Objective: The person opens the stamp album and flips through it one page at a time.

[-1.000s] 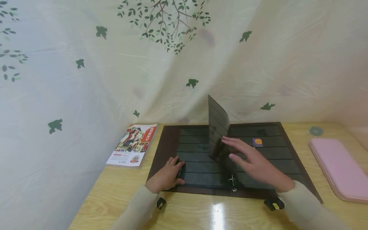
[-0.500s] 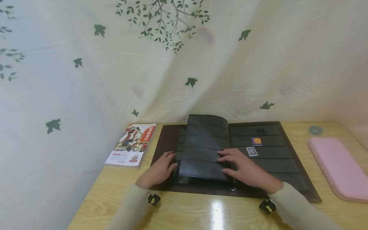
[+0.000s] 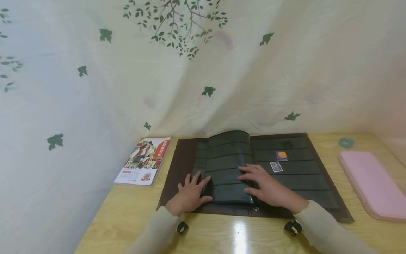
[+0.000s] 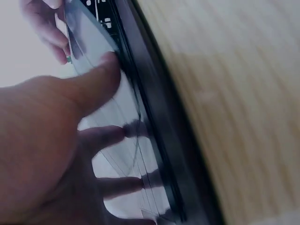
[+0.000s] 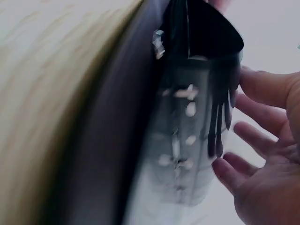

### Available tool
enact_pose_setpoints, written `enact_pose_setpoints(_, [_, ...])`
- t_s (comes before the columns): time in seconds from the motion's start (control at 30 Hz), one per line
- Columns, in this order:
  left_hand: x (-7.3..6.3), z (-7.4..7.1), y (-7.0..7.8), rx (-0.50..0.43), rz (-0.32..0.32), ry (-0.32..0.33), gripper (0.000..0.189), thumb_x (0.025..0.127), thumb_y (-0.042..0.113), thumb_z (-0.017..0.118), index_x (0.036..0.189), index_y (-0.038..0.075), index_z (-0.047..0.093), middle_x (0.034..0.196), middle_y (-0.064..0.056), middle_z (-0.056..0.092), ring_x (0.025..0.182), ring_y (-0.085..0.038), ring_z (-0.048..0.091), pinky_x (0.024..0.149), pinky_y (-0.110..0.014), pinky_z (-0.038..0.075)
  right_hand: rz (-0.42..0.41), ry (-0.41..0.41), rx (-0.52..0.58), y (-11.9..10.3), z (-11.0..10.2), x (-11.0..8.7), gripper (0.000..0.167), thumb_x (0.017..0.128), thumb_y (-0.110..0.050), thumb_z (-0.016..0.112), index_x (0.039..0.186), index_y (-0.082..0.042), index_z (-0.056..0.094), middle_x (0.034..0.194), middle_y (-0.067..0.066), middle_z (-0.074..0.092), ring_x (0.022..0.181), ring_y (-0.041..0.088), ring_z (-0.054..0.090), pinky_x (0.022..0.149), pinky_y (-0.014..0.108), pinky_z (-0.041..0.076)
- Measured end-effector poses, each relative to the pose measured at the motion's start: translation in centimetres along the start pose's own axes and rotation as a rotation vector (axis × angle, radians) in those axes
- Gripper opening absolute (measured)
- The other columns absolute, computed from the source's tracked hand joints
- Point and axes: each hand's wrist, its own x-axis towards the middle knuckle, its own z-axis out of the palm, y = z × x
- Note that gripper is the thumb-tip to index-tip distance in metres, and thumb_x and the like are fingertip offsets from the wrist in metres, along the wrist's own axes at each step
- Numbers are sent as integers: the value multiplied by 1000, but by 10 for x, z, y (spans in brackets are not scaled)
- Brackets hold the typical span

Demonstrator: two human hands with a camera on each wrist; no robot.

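A stamp album point(image 3: 171, 165) with a dark brown cover lies spread on the table. Its black pocket page point(image 3: 228, 160) lies over the left side, bulging up near the spine. My left hand point(image 3: 188, 195) rests at that page's left edge with its fingers spread; in the left wrist view the thumb point(image 4: 101, 77) lies along the clear sheet. My right hand point(image 3: 268, 187) touches the page near the spine with loosely bent fingers. Metal binder rings point(image 5: 176, 150) show below the curved page in the right wrist view. Two stamps, one purple and orange point(image 3: 281, 155), one grey point(image 3: 276, 167), lie on the right-hand page.
A booklet point(image 3: 142, 160) with a colourful cover lies left of the album. To the right are a pink case point(image 3: 372, 183) and a small greenish ring-shaped item point(image 3: 345, 142). A pale patterned curtain point(image 3: 177, 95) hangs behind the wooden table point(image 3: 203, 233).
The raised page has swung from upright over to the left and come down. My left hand has shifted onto its left edge. The right hand has followed it slightly left and lower, uncovering the grey stamp.
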Motion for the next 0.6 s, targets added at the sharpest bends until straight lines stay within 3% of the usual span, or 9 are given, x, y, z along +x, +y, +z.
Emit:
enact_pose_setpoints(0.13, [-1, 4, 4, 38, -58, 12, 70, 87, 53, 57, 148, 26, 35, 153, -21, 14, 132, -57, 13, 87, -75, 25, 79, 23, 29, 17, -6, -8, 52, 91, -16, 65, 138, -6, 47, 149, 14, 28, 134, 38, 26, 98, 57, 32])
enact_pose_setpoints(0.27, [-1, 5, 5, 73, -74, 15, 71, 87, 55, 56, 148, 27, 34, 153, -24, 12, 131, -57, 15, 88, -73, 27, 143, -48, 28, 30, -15, -18, 63, 91, -23, 65, 142, 4, 37, 146, 23, 29, 132, 46, 25, 98, 62, 28])
enact_pose_setpoints(0.4, [1, 5, 6, 113, -72, 10, 71, 88, 56, 53, 149, 27, 32, 152, -22, 17, 131, -56, 19, 88, -71, 29, 124, -130, 27, 34, -20, -23, 75, 90, -38, 63, 142, 7, 34, 145, 27, 28, 131, 51, 22, 98, 66, 22])
enact_pose_setpoints(0.6, [1, 5, 6, 143, -67, 23, 70, 88, 55, 52, 149, 26, 33, 151, -20, 21, 130, -54, 23, 87, -69, 33, 132, -141, 34, 33, -20, -24, 79, 89, -44, 61, 146, 2, 31, 148, 26, 24, 132, 53, 14, 98, 69, 16])
